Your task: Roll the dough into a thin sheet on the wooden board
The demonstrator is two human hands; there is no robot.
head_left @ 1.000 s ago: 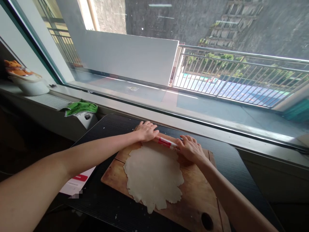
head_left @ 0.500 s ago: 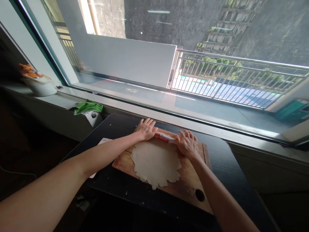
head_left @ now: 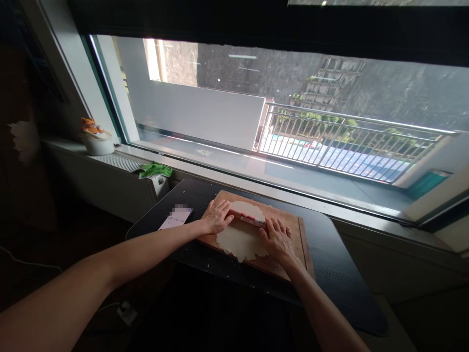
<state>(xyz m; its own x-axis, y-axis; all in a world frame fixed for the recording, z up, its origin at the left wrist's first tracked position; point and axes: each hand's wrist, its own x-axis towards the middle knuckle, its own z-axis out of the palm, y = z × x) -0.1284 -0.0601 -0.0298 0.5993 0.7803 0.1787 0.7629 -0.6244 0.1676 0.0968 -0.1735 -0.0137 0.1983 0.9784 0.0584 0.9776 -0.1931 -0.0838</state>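
A rolling pin (head_left: 249, 219) with a red and white wrap lies across a flat, ragged-edged sheet of dough (head_left: 240, 240). My left hand (head_left: 217, 217) is closed over the pin's left end, fingers pointing forward and hiding that end. Over the right end, my right hand (head_left: 278, 237) bears down in the same way, its fingers slightly apart. Dough shows both beyond the pin and on the near side of it. Underneath is a wooden cutting board (head_left: 298, 244).
The board rests on a black table (head_left: 335, 274) below a window. A phone showing a timer (head_left: 176, 218) lies left of the board. Beyond the table's left corner, a green cloth (head_left: 156, 169) and a white pot (head_left: 98, 143) sit on a radiator.
Both hands have drawn the rolling pin back from the dough's far edge toward me, onto the middle of the sheet. My view has tilted up, and the phone is now uncovered.
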